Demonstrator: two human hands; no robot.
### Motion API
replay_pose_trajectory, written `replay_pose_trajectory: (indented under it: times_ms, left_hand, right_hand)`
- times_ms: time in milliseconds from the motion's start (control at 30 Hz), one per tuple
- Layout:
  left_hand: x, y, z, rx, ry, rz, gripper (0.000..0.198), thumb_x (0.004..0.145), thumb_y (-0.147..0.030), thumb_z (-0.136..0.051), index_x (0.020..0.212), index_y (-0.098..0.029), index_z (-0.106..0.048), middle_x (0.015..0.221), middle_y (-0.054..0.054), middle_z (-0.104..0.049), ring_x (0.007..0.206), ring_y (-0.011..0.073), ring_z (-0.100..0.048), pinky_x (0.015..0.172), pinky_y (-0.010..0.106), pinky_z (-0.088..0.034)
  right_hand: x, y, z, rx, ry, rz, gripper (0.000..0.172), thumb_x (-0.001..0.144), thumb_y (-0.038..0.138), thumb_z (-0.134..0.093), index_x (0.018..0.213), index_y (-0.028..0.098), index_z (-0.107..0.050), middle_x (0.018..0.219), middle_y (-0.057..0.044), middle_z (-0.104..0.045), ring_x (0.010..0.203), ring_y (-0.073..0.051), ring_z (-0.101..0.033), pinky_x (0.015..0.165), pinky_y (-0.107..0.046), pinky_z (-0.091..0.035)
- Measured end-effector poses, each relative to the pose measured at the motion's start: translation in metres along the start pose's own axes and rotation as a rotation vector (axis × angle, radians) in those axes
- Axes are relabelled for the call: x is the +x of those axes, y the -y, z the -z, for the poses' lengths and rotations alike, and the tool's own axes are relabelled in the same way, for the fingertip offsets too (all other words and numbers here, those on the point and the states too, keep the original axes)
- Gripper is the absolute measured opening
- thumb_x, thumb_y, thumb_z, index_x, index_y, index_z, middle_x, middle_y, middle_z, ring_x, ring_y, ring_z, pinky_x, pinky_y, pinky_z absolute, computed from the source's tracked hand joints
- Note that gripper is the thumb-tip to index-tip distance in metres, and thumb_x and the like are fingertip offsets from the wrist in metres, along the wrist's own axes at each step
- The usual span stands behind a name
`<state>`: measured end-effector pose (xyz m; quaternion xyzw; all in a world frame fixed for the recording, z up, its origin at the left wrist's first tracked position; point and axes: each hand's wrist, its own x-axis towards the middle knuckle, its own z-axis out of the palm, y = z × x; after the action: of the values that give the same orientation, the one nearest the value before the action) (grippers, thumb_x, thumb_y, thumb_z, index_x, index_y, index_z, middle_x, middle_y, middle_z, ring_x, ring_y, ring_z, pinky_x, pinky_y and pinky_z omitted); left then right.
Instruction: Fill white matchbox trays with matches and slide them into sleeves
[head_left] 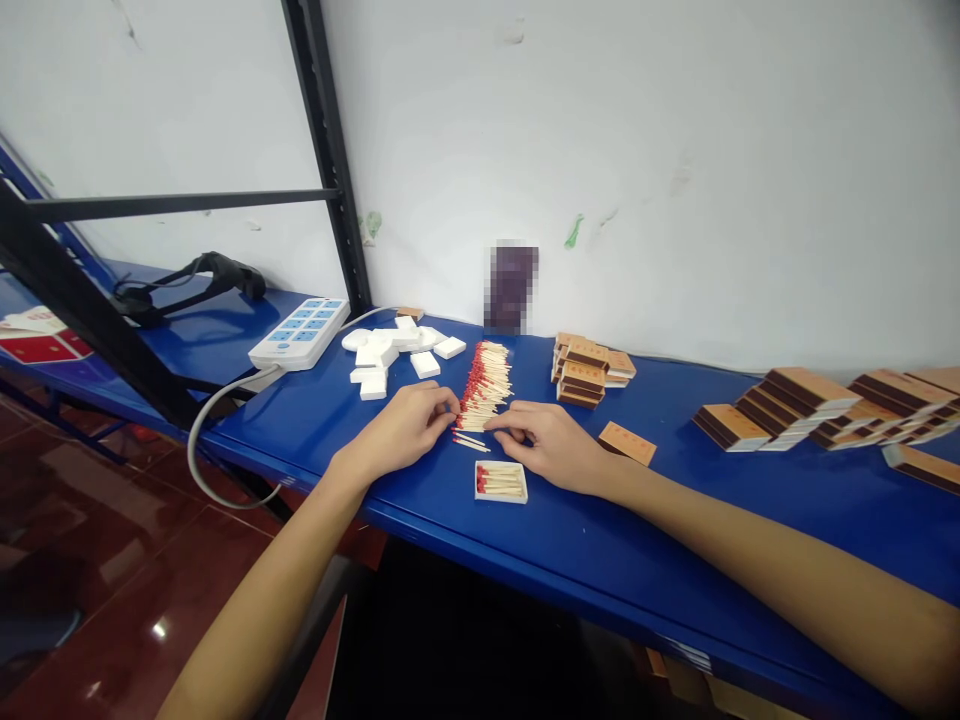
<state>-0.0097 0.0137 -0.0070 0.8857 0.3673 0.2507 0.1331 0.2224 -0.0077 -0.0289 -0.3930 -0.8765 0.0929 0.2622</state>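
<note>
A pile of red-tipped matches [487,385] lies on the blue table [570,540]. My left hand [405,425] rests at the pile's near left end, fingers curled and pinching at the matches. My right hand [551,440] sits at the near right end, fingertips pressed on a few matches. Between and just in front of the hands lies a small white tray [501,482] holding several matches. An orange sleeve [627,442] lies flat to the right of my right hand.
Several empty white trays [394,352] lie behind the left hand, beside a white power strip [300,333] with its cable. Stacks of orange matchboxes [589,368] stand behind the pile; rows of boxes [810,405] stretch along the right. A black shelf post [330,150] rises at the back left.
</note>
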Motion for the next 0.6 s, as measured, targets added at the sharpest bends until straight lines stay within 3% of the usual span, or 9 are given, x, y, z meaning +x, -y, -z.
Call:
replay_pose_trajectory:
  times_ms: [600]
  left_hand:
    - [-0.0013,0.0022,0.0021,-0.129,0.087,0.033,0.011,0.089,-0.021,-0.053,0.088,-0.018,-0.064,0.077,-0.001,-0.062,0.064,0.0106,-0.055,0.061,0.023,-0.043]
  right_hand:
    - [-0.0014,-0.0009,-0.0015,-0.017,-0.044,0.023,0.022,0.087,0.015,-0.054,0.096,0.016,-0.074,0.065,0.000,-0.055,0.061,-0.011,-0.050,0.059,-0.024,-0.037]
